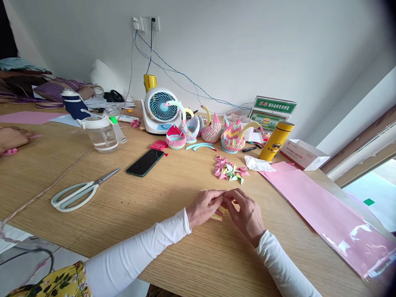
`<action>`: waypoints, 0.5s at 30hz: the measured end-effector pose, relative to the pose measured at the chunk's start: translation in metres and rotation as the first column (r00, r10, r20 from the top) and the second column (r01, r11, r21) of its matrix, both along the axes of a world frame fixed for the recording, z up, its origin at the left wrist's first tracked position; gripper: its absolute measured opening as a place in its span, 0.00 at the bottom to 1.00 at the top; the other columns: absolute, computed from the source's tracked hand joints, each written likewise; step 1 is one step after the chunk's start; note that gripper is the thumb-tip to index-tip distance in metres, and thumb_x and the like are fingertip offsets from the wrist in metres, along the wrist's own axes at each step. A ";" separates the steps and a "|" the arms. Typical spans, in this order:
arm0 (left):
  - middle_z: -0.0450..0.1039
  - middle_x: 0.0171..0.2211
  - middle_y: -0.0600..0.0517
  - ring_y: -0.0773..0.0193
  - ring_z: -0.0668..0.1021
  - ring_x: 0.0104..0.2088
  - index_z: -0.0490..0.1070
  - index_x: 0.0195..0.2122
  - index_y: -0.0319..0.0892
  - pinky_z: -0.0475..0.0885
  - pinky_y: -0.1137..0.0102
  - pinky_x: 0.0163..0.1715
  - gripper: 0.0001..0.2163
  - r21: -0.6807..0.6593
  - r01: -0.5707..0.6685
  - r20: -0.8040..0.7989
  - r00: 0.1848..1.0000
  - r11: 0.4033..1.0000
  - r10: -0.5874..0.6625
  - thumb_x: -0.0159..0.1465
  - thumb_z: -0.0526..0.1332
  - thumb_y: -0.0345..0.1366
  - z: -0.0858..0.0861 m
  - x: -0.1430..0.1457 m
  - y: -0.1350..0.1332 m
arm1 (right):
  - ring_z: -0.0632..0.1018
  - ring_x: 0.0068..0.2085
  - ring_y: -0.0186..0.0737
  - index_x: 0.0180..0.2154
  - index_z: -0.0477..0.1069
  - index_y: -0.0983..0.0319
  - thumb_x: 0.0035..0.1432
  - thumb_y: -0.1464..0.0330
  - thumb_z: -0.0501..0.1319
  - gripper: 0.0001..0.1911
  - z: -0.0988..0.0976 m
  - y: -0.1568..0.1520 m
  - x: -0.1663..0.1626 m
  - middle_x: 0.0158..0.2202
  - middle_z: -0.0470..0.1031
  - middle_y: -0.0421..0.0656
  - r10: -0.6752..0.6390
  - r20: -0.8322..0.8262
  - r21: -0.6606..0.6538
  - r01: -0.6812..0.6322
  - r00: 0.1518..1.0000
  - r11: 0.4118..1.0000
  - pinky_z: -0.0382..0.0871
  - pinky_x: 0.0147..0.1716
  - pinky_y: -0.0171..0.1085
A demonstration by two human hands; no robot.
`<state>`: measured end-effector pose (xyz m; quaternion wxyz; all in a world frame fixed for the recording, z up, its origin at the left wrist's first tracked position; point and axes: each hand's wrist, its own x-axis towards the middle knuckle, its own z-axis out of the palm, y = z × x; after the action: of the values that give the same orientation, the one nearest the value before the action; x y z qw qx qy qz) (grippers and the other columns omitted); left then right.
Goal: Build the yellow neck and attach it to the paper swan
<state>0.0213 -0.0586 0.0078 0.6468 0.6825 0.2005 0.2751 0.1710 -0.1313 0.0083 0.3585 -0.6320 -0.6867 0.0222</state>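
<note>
My left hand and my right hand meet low over the table, fingertips pressed together. Both are closed on a small piece of yellow paper, mostly covered by my fingers; its folds cannot be made out. Just beyond them lies a pile of folded paper pieces in pink, yellow and green. Behind it stand several paper swans made of many folded pieces, along with a small pink paper basket. Pale blue curved paper strips rest in front of the swans.
White-handled scissors and a phone lie to the left. A clear jug, a fan and a yellow canister stand farther back. Pink sheets cover the right side. Another person's hand is at the far left.
</note>
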 end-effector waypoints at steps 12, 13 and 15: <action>0.74 0.34 0.49 0.65 0.80 0.31 0.75 0.47 0.41 0.80 0.71 0.31 0.16 -0.039 0.033 -0.103 0.994 0.999 -0.037 0.65 0.55 0.44 0.004 -0.002 -0.003 | 0.76 0.35 0.41 0.34 0.72 0.60 0.64 0.71 0.54 0.09 0.004 0.001 0.000 0.34 0.75 0.45 0.053 0.158 0.075 -0.065 0.986 0.995 0.67 0.29 0.33; 0.74 0.35 0.48 0.64 0.80 0.32 0.75 0.47 0.41 0.80 0.70 0.31 0.17 -0.042 0.034 -0.102 0.994 0.999 -0.038 0.66 0.55 0.45 0.003 -0.002 -0.002 | 0.76 0.35 0.41 0.34 0.72 0.60 0.64 0.71 0.54 0.09 0.003 0.001 0.000 0.34 0.75 0.45 0.055 0.155 0.067 -0.066 0.986 0.996 0.67 0.30 0.34; 0.75 0.36 0.47 0.62 0.80 0.33 0.75 0.48 0.40 0.80 0.69 0.31 0.19 -0.060 0.035 -0.089 0.995 0.998 -0.040 0.65 0.56 0.47 0.003 -0.002 -0.001 | 0.77 0.35 0.41 0.35 0.73 0.59 0.64 0.70 0.55 0.09 0.003 0.002 0.002 0.34 0.76 0.44 0.061 0.094 0.050 -0.066 0.994 0.997 0.69 0.32 0.35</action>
<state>0.0197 -0.0597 0.0103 0.6618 0.6787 0.2244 0.2259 0.1726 -0.1296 0.0114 0.3421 -0.6005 -0.7226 -0.0140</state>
